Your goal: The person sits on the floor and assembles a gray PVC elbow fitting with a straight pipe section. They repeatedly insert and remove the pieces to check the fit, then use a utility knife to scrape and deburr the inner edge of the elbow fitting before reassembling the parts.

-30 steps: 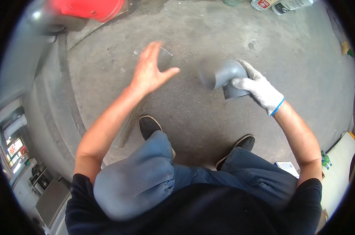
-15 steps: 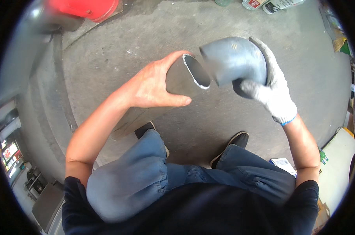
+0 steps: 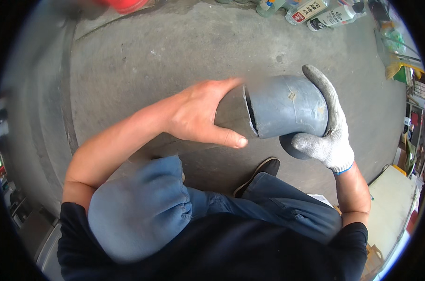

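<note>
The right hand (image 3: pixel 329 136) (in a white glove) wraps its fingers (image 3: pixel 321 86) tight around a big grey pipe bend (image 3: pixel 285 112), held up above the concrete floor (image 3: pixel 165 56). The bare left hand (image 3: pixel 198 114) is half open, cupping the pipe's open end.

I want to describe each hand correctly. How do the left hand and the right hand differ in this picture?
The left hand is bare; the right hand wears a white glove. The left hand is open, with fingers and thumb spread at the open end of the grey pipe elbow; the right hand is closed around the elbow's other end, holding it up. The left hand comes from the left side, the right hand from below right. Both are at the same elbow, above the concrete floor.
</note>
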Demonstrator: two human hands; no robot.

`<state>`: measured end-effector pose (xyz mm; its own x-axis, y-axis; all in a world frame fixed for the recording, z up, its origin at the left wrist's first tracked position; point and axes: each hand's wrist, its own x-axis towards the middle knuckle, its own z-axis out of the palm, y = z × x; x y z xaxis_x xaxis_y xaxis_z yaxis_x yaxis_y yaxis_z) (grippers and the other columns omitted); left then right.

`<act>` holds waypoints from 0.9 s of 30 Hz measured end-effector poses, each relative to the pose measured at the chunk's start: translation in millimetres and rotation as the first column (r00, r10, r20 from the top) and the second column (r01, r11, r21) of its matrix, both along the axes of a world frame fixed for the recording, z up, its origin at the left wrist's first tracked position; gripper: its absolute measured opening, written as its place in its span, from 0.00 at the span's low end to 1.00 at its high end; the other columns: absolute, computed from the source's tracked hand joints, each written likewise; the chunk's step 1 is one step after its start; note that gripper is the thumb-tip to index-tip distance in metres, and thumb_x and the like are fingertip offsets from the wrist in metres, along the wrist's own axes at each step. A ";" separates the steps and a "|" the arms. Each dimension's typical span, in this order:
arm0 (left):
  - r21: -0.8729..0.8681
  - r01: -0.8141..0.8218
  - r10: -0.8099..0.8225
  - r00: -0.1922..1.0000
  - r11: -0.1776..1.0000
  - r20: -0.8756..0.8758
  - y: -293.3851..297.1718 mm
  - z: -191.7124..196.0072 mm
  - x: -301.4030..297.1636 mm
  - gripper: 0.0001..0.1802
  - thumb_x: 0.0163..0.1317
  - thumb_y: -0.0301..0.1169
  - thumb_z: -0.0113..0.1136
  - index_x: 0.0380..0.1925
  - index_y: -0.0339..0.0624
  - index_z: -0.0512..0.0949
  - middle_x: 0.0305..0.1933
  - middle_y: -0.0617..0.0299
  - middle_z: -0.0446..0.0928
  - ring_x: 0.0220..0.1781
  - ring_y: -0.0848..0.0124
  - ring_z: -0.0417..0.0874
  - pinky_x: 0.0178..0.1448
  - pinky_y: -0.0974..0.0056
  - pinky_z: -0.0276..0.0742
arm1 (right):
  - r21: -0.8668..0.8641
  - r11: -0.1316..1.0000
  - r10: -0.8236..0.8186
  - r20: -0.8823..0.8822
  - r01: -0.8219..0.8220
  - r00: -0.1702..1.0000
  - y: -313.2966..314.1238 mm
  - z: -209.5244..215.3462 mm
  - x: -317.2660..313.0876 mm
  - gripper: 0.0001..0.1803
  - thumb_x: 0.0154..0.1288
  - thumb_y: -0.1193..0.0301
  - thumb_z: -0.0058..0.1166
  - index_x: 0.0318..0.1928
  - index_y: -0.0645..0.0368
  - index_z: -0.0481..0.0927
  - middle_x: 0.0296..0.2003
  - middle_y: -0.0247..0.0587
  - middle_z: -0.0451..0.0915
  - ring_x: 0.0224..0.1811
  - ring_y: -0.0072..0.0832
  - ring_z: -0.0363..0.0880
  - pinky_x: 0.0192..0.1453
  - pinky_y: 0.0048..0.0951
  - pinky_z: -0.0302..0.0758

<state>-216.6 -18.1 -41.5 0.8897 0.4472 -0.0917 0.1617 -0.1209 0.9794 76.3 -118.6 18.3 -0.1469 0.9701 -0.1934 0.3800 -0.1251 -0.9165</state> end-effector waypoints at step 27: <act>-0.186 0.076 -0.049 0.988 0.980 0.146 -37.6 1.5 -7.8 0.49 0.49 0.44 0.82 0.67 0.30 0.72 0.61 0.44 0.83 0.63 0.53 0.85 0.68 0.53 0.79 | -0.107 0.994 -0.005 0.226 0.030 0.974 -30.7 57.4 -34.8 0.59 0.42 0.65 0.80 0.77 0.62 0.66 0.68 0.53 0.77 0.71 0.44 0.78 0.75 0.44 0.74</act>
<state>-224.4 -55.7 -40.0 0.9255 0.3763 -0.0426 0.0196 0.0649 0.9977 41.4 -149.3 75.7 -0.0708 0.9434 -0.3239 0.5721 -0.2276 -0.7880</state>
